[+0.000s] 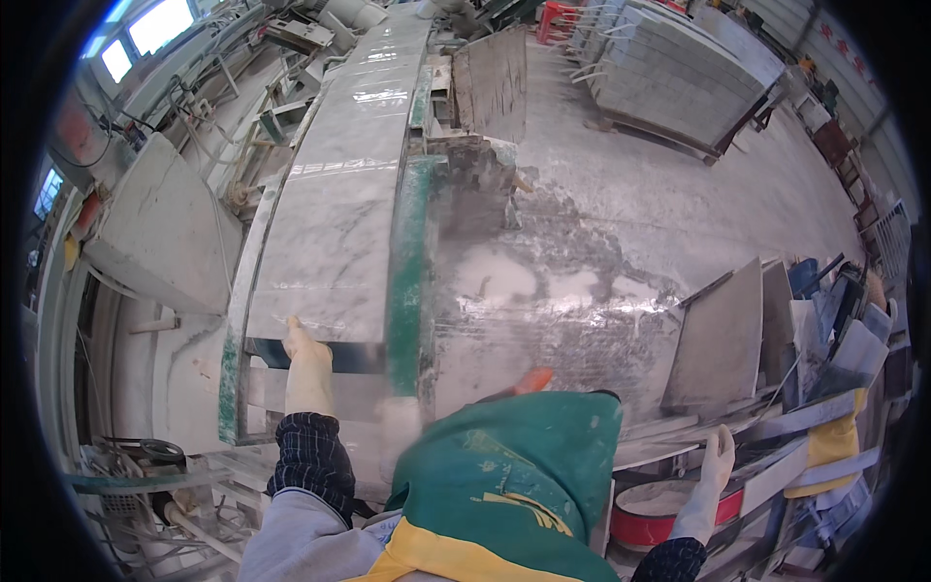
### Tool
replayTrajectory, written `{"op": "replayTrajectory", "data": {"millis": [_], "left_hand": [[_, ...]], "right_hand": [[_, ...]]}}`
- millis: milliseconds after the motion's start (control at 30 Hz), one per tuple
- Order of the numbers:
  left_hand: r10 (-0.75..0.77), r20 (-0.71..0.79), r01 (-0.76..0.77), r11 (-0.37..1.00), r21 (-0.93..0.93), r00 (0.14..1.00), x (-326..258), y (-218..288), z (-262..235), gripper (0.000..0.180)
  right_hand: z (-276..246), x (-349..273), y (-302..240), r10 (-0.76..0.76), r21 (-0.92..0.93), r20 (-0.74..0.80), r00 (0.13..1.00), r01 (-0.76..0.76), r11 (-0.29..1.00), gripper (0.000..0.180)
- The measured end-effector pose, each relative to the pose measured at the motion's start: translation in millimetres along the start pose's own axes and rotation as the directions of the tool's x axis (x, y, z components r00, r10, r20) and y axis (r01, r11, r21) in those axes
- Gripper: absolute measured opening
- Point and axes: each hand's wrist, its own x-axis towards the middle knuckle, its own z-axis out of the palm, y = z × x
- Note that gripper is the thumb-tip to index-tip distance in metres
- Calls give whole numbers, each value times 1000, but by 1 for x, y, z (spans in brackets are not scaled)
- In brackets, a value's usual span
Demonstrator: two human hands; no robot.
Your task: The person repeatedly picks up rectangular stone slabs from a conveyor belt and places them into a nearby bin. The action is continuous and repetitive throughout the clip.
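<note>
My left hand (308,369), in a cream glove, is at the near end of a long, glossy white marble slab (335,233) with grey veins. One digit lies on top of the slab's edge; the other fingers seem bent round the end, mostly hidden. The slab lies on a bed between green side rails (405,281). Off to the right, my right hand (713,475), gloved too, hangs in the air with its fingers stretched out and nothing visible in it. In this picture it overlaps a red round tub (645,529) with pale contents.
A green apron (524,466) covers my front. Leaning stone panels (718,335) and loose offcuts crowd the right. A big stack of slabs (669,78) stands at the far right. Wet, whitish floor (543,291) runs beside the bed. A pale block (165,228) stands at left.
</note>
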Motion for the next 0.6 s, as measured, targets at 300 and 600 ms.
{"op": "replayTrajectory", "data": {"millis": [300,600], "left_hand": [[211,-3,-190,886,423,978,43,-12,4,59],[16,-78,12,941,339,997,45,6,13,58]], "right_hand": [[5,-1,6,10,2,-18,1000,-10,1000,50],[-25,11,5,-53,-28,-29,998,53,998,47]]}}
